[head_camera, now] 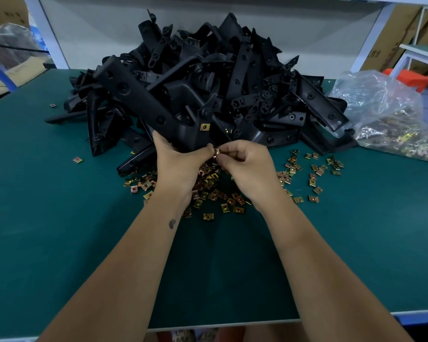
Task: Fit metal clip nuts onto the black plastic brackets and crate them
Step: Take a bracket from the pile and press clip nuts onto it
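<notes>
Two bare forearms reach in from the near edge of the green surface [59,243], and between them and that edge the mat lies bare. Both hands meet just in front of a big heap of black plastic brackets [208,77]. Her or his left hand [181,166] has its fingers curled round the lower edge of one long bracket [143,99] that slants up out of the heap toward the left, thumb and forefinger closing toward the centre. That bracket already carries one fitted clip nut [203,127] on a tab just above the hands. Meeting it, the right hand [245,164] pinches a single brass-coloured clip nut [216,152] between thumb and fingertips, right where the two hands touch, pressed against the bracket's edge.

Under and around the wrists lies a scatter of loose clip nuts [218,193], thickest beneath the hands and thinning out to the right [314,174]. A few strays sit well apart on the left side [77,159]. Off to the right, against the heap, slumps a clear plastic bag [386,114] with more metal pieces inside. Open mat stretches wide on the left and on the near right; the heap fills the far middle up to a white back panel [97,28].
</notes>
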`<state>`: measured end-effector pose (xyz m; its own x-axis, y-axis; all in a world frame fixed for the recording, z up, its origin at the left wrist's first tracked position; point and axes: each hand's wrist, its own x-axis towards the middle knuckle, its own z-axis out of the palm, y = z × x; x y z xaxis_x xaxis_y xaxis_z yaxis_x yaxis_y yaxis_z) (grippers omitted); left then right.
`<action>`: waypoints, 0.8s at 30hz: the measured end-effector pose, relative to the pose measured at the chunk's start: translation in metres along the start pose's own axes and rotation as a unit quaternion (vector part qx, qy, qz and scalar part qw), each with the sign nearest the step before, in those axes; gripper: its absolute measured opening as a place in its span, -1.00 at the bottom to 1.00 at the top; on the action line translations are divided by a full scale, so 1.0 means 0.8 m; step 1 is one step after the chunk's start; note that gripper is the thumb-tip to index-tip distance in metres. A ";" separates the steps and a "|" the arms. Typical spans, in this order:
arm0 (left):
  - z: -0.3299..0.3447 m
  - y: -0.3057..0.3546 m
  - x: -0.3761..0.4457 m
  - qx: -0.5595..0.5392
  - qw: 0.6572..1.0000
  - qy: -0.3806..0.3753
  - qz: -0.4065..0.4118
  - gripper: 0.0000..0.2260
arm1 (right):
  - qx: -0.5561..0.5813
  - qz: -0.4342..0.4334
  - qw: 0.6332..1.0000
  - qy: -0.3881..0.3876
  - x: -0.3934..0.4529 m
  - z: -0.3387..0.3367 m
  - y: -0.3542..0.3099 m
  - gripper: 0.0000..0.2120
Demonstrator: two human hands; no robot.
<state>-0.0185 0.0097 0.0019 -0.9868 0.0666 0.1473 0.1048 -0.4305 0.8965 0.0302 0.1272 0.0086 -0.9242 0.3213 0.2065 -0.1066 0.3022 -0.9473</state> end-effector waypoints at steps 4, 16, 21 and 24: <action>0.002 -0.002 -0.003 -0.026 0.999 0.005 -0.022 -0.46 | -0.007 -0.011 1.000 -0.005 0.001 -0.003 -0.001 -0.85; 0.013 -0.004 -0.009 -0.059 0.998 0.032 0.000 -0.40 | -0.043 -0.024 0.999 0.000 -0.002 0.005 -0.002 -0.94; 0.011 -0.002 -0.007 -0.095 0.994 0.046 -0.014 -0.45 | -0.136 -0.075 0.988 -0.008 -0.004 0.006 -0.002 -0.95; 0.001 0.004 0.004 -0.163 0.981 0.103 -0.020 -0.50 | -0.179 -0.075 0.980 -0.037 -0.009 0.006 0.001 -0.92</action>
<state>-0.0215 0.0096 0.0057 -0.9968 -0.0797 -0.0041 0.0529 -0.6979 0.7142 0.0346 0.1206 0.0055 -0.9335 0.1878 0.3054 -0.1195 0.6402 -0.7588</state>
